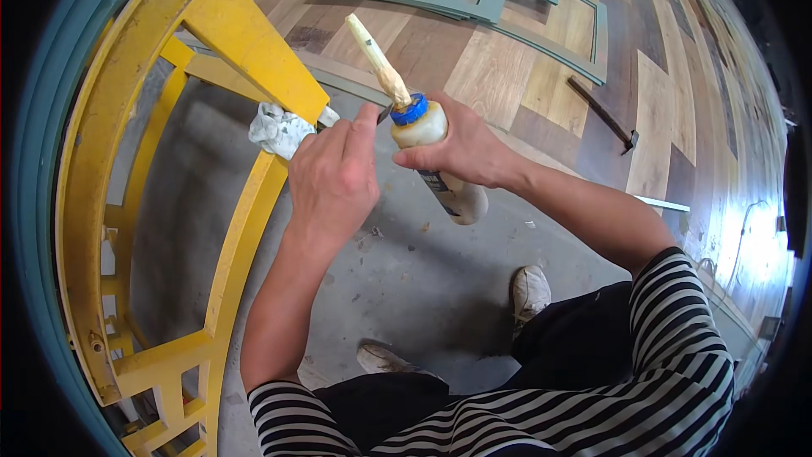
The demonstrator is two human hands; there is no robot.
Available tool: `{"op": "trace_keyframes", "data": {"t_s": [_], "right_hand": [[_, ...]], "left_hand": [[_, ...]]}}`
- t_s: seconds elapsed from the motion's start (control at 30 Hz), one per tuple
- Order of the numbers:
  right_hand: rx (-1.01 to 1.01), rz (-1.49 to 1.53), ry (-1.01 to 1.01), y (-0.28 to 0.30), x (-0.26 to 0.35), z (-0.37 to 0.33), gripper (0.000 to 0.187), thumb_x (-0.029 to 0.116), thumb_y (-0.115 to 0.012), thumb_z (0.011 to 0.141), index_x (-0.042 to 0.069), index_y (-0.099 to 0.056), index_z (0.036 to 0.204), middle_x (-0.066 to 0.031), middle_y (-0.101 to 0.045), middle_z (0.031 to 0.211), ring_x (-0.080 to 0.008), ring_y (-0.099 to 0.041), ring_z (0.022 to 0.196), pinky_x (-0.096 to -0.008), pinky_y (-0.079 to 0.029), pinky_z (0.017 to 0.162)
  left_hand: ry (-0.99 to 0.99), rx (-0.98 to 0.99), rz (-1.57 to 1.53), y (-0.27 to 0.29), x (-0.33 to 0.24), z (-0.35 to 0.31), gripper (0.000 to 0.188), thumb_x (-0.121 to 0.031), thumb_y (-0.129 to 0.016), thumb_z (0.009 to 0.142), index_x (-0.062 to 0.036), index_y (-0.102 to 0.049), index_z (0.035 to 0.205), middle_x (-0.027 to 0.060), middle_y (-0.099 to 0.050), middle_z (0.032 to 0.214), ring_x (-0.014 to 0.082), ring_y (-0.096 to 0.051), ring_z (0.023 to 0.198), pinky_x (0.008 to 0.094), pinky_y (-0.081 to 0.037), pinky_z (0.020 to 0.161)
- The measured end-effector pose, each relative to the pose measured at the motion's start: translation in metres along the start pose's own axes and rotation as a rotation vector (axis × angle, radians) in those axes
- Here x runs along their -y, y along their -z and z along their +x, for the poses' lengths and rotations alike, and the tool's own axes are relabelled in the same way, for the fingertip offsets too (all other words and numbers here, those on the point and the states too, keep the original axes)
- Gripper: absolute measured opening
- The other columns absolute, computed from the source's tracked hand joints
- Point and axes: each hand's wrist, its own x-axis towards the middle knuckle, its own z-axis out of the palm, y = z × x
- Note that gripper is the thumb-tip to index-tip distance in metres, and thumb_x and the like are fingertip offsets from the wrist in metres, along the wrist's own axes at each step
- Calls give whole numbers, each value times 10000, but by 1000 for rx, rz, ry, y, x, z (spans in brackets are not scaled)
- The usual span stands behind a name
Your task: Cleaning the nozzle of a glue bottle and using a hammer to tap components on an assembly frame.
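The bottle [440, 161] is a squeeze bottle of pale, translucent plastic with a blue collar [409, 109] and a long cream nozzle [376, 55] crusted with dried material. Through the wall a cream-coloured content shows, but how full it is I cannot tell. A dark label is partly hidden by the fingers.

The right hand [461, 148] is closed around the body of the bottle and holds it tilted, the nozzle pointing up and to the left, the base down and to the right. The left hand [334, 178] is just beside it, the fingers pinched together at a small dark thing [382, 112] that touches the collar; what this thing is I cannot tell. So the bottle is in the air between both hands, above the grey floor [406, 279].

A white rag [279, 129] lies on the yellow frame [245, 42], just left of the left hand.
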Motion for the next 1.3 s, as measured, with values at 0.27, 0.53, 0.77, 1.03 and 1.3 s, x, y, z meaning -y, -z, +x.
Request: {"op": "trace_keyframes", "data": {"t_s": [0.27,0.53,0.77,1.03,1.3], "right_hand": [[-74,-112,-7,2,-1,-5,684,396,-868,711,31,-552,1197,-167,-676,1043,-266,-674,968,-395,-539,865],[-122,-192,-65,4,1,-1,697,413,-835,688,11,-539,1175,-211,-693,979,-332,-699,900,-422,-552,805],[-240,-349,-50,-2,1,-3,681,428,-829,684,-12,-531,1110,-232,-699,915,-384,-705,852,-453,-556,749],[-258,-435,-19,-5,0,-4,708,471,-817,720,21,-527,1183,-240,-699,939,-386,-703,894,-445,-544,776],[-163,-330,-108,-6,8,-11,634,386,-802,668,-29,-557,1080,-238,-697,923,-380,-703,883,-445,-552,786]], "left_hand": [[-67,96,160,-1,-15,0,286,-6,-658,772,-3,-659,1058,51,-555,668,205,-592,575,350,-445,528],[-96,128,219,-15,-26,-5,238,-38,-649,783,-6,-617,1017,28,-547,646,177,-594,557,335,-433,509],[-88,153,361,-17,-35,-1,219,-76,-652,794,-21,-608,1002,20,-557,652,166,-600,568,325,-429,514],[-5,246,422,-14,-46,5,142,-103,-650,794,-53,-585,910,17,-597,618,173,-635,536,322,-460,493],[16,242,334,-5,-42,-1,102,-96,-631,805,-90,-530,820,49,-610,619,211,-646,541,358,-481,501]]}}
